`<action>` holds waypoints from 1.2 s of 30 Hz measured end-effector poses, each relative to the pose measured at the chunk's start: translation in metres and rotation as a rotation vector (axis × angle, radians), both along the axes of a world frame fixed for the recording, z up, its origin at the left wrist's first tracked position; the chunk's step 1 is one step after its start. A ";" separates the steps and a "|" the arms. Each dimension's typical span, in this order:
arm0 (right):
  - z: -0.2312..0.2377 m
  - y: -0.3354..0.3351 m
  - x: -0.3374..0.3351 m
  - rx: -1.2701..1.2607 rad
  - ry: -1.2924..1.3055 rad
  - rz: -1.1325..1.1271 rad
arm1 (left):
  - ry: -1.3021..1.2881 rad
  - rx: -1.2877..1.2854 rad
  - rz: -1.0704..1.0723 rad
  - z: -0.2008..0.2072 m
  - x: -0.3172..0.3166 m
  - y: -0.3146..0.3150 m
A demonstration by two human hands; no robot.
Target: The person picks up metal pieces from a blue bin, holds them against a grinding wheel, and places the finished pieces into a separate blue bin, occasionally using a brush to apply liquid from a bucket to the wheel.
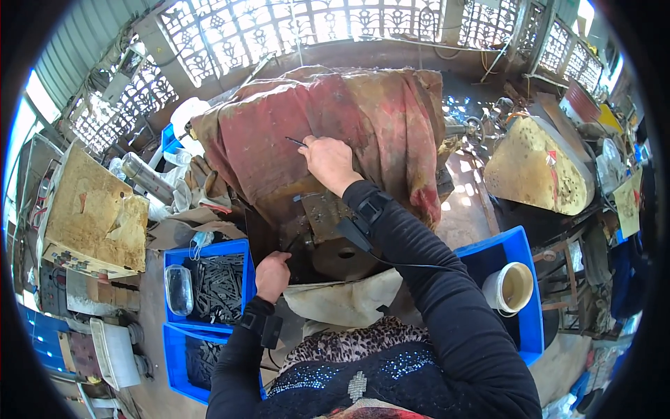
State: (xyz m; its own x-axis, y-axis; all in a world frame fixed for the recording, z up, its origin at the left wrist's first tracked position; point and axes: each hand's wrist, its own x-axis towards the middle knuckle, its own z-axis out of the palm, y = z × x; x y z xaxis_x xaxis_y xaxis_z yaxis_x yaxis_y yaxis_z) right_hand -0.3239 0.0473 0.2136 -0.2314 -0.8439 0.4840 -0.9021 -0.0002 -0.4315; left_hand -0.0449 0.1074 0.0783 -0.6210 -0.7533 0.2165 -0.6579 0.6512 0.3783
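Note:
My right hand (329, 162) reaches forward over a machine draped with a dirty red and brown cloth (269, 136). Its fingers are closed on a thin dark rod (296, 142), whose tip points to the left. Lower down, my left hand (272, 276) is closed at the left side of the machine's opening, beside a round grey metal disc (343, 257) with a hole in its middle. Something dark shows at the left fingertips, too small and shadowed to name. A metal block (324, 215) sits behind the disc. A whitish cloth (342, 302) hangs in front of it.
Left of me stands a blue bin (246, 269) with many dark metal strips (220, 286) and a clear plastic box (179, 291). Another blue bin (174, 363) adjoins it. At right, a blue bin (534, 300) holds a white bucket (515, 288). A stained cabinet (94, 209) stands far left.

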 end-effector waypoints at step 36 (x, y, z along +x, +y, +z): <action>0.000 0.002 0.006 -0.046 -0.020 -0.039 | 0.010 0.012 0.009 -0.001 0.001 0.001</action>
